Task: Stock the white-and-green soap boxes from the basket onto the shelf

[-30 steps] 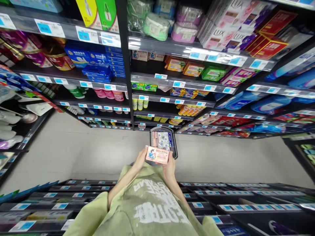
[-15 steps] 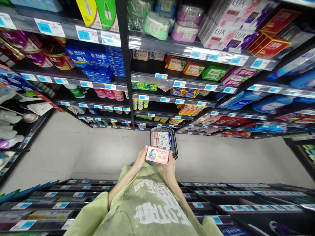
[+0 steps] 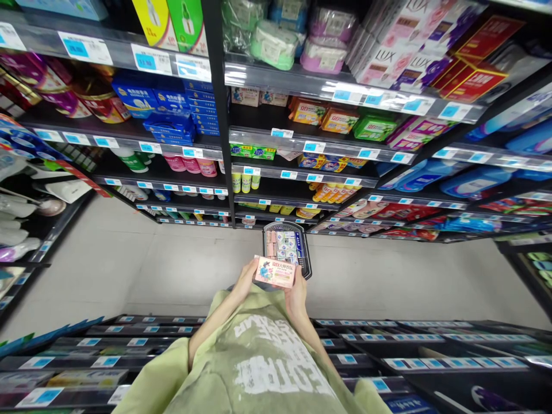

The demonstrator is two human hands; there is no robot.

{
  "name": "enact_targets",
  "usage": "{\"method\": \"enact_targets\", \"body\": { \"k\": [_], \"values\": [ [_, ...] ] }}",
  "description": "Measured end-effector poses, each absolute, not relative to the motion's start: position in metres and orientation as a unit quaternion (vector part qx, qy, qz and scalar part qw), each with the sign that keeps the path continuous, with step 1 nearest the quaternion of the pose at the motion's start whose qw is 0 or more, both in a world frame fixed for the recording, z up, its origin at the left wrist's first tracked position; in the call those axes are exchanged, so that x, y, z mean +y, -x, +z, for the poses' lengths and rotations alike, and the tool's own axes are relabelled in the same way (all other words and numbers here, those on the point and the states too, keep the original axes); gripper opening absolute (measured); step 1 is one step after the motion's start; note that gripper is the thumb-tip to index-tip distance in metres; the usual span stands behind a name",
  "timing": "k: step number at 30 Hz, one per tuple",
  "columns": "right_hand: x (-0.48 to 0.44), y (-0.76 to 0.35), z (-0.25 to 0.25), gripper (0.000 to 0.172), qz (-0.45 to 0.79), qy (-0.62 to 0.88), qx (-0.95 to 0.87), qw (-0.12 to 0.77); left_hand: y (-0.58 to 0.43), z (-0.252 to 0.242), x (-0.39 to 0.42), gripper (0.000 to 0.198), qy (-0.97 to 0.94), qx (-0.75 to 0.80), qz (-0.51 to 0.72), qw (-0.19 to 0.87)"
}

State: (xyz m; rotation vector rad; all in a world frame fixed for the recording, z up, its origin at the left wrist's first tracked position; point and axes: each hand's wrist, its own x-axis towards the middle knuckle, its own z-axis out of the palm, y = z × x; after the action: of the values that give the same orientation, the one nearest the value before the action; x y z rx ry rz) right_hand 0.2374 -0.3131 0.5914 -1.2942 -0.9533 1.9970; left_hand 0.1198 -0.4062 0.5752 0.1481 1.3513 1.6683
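"Fingers (image 3: 251, 268) first: how do they stand?"

"Closed in around one pink box (image 3: 275, 272). The left hand (image 3: 244, 282) holds its left end and the right hand (image 3: 296, 293) its right end, with the printed face turned up toward the head camera."

"And where is that box?"

"Just in front of the person's green shirt (image 3: 224, 356). Its upper edge covers the near part of one black basket (image 3: 308, 261); the height between the two cannot be told."

"What does the basket hold?"

"Pink packs (image 3: 271, 244) on the left, white packs (image 3: 285, 242) in the middle, all too small to count surely."

"Count the soap shelf (image 3: 276, 122), then."

"Two pink cartons (image 3: 245, 96) show at its left end, then two orange packs (image 3: 340, 121) and one green pack (image 3: 374, 128) along the front. One level down, two small green packs (image 3: 264, 153) sit at the left; on the next, three pale green tubes (image 3: 245, 183)."

"How much room is there around the hands?"

"Pale floor (image 3: 185, 259) spreads widely to both sides of the basket. Ahead, the basket's far rim lies close to the lowest shelf edge; whether they touch is unclear. Behind the person, another row of racks (image 3: 150, 340) runs near the shirt on both sides."
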Motion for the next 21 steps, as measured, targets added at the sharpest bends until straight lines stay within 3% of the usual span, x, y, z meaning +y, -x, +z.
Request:
{"method": "enact_targets", "body": {
  "k": [5, 12, 21],
  "values": [
    [-0.3136, -0.2383, 0.5897, 0.065, 0.746, 0.481, -0.355, 0.293, -0.1191, 0.5787, -0.4092, 0.053, -0.088, 0.548, 0.687, 0.469],
    [-0.3166, -0.2386, 0.5892, 0.049, 0.745, 0.432, -0.41, 0.299, -0.1158, 0.5763, -0.4093, 0.057, -0.121, 0.585, 0.664, 0.45],
    [-0.3164, -0.2386, 0.5921, 0.05, 0.683, 0.404, -0.535, 0.29, -0.1142, 0.5778, -0.4139, 0.057, -0.135, 0.58, 0.695, 0.403]
  ]
}}
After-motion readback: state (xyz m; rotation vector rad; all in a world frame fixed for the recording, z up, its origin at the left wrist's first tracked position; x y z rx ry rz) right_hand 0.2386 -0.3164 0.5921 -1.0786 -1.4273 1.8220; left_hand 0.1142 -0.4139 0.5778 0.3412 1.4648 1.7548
